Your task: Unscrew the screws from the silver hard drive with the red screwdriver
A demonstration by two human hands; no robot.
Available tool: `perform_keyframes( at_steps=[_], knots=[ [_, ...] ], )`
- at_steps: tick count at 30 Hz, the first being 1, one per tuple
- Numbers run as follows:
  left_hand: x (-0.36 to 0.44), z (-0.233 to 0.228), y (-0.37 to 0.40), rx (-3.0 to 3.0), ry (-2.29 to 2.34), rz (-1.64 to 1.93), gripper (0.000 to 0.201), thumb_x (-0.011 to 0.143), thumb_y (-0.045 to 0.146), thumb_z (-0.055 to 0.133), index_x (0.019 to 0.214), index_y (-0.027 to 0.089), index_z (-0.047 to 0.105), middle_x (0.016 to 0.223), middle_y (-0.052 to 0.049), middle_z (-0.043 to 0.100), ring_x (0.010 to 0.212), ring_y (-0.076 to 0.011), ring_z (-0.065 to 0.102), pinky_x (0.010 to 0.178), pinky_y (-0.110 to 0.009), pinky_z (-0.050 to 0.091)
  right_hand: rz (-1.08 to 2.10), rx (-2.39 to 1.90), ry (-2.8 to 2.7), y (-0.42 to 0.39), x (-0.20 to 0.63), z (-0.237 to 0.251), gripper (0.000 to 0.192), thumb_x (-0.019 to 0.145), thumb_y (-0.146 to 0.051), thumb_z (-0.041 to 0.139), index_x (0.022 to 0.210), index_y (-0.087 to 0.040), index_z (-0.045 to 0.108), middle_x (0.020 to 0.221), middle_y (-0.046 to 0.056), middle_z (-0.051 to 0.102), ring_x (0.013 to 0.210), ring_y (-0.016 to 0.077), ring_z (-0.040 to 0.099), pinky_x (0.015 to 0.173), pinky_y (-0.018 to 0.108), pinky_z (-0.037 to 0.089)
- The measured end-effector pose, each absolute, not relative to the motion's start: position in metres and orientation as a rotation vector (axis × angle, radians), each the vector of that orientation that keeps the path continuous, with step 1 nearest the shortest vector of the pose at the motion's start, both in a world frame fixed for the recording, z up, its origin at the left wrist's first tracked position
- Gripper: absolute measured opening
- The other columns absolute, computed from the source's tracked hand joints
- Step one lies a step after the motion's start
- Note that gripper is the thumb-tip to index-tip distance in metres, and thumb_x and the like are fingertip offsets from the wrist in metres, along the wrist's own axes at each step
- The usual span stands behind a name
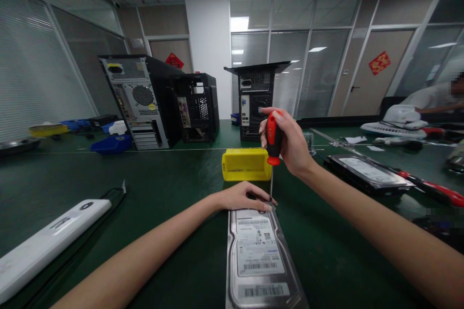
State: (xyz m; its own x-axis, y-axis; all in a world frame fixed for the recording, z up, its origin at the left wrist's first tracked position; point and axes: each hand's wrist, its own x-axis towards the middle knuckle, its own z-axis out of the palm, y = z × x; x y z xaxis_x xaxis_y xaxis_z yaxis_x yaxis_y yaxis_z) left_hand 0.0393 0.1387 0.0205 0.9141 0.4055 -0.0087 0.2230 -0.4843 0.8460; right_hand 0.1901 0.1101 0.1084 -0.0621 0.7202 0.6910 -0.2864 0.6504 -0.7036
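Observation:
A silver hard drive (pixel 260 246) with white labels lies flat on the green table, its long side pointing toward me. My left hand (pixel 244 197) grips its far end, the thumb on the top face and the fingers bent over the edge near the far right corner. In my right hand (pixel 286 137) is a red and black screwdriver (pixel 274 137), held upright with the fingers wrapped round its handle. The shaft points down to that same corner, beside my left fingertips. Whether the tip sits in a screw is too small to tell.
A yellow bin (pixel 246 164) stands just beyond the drive. Computer cases (pixel 141 101) line the back. At right lie another hard drive (pixel 369 171) and a red-handled tool (pixel 440 190); a person (pixel 435 91) sits beyond. A white power strip (pixel 54 241) with a cable lies at left.

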Motion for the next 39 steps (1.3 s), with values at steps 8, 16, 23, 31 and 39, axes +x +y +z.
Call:
perform_keyframes(
  at_steps=[8,16,23,31,39],
  knots=[
    [0.0387,0.0195,0.1398,2.082,0.442,0.229,0.036,0.086,0.037,0.063,0.116,0.017,0.067,0.105,-0.004,0.069,0.093,-0.0172,0.062,0.078,-0.022,0.045,0.946,-0.417,-1.411,0.1112,0.1933,0.1113,0.026,0.08,-0.038,0.065,0.095,-0.019,0.053,0.077,-0.003,0.058,0.056,0.0082,0.056,0.05,0.021,0.048],
    [0.0376,0.0143,0.1433,2.08,0.432,0.241,0.036,0.086,0.037,0.064,0.116,0.018,0.067,0.108,-0.004,0.069,0.094,-0.0169,0.062,0.08,-0.023,0.045,0.985,-0.433,-1.408,0.1076,0.192,0.1127,0.029,0.077,-0.033,0.068,0.091,-0.024,0.044,0.063,-0.009,0.052,0.042,0.005,0.044,0.038,0.017,0.035],
    [0.0378,0.0139,0.1433,2.073,0.433,0.245,0.036,0.085,0.038,0.064,0.116,0.019,0.067,0.105,-0.004,0.069,0.093,-0.0168,0.062,0.081,-0.023,0.044,1.112,-0.447,-1.458,0.1109,0.1978,0.1135,0.033,0.08,-0.04,0.062,0.105,-0.02,0.057,0.081,-0.001,0.055,0.061,0.0091,0.054,0.055,0.022,0.049],
    [0.0369,0.0148,0.1428,2.078,0.434,0.233,0.036,0.086,0.038,0.063,0.117,0.019,0.067,0.106,-0.004,0.069,0.092,-0.0164,0.062,0.077,-0.022,0.044,1.066,-0.44,-1.449,0.112,0.1975,0.1111,0.027,0.075,-0.029,0.071,0.09,-0.021,0.05,0.077,-0.004,0.059,0.055,0.0077,0.054,0.049,0.021,0.044],
    [0.037,0.0149,0.1431,2.071,0.41,0.252,0.036,0.086,0.037,0.064,0.116,0.017,0.067,0.106,-0.004,0.069,0.093,-0.0165,0.062,0.078,-0.021,0.044,1.187,-0.384,-1.456,0.1075,0.1971,0.1142,0.032,0.086,-0.048,0.051,0.099,-0.019,0.055,0.071,-0.002,0.053,0.052,0.0089,0.049,0.05,0.024,0.041]
  ],
)
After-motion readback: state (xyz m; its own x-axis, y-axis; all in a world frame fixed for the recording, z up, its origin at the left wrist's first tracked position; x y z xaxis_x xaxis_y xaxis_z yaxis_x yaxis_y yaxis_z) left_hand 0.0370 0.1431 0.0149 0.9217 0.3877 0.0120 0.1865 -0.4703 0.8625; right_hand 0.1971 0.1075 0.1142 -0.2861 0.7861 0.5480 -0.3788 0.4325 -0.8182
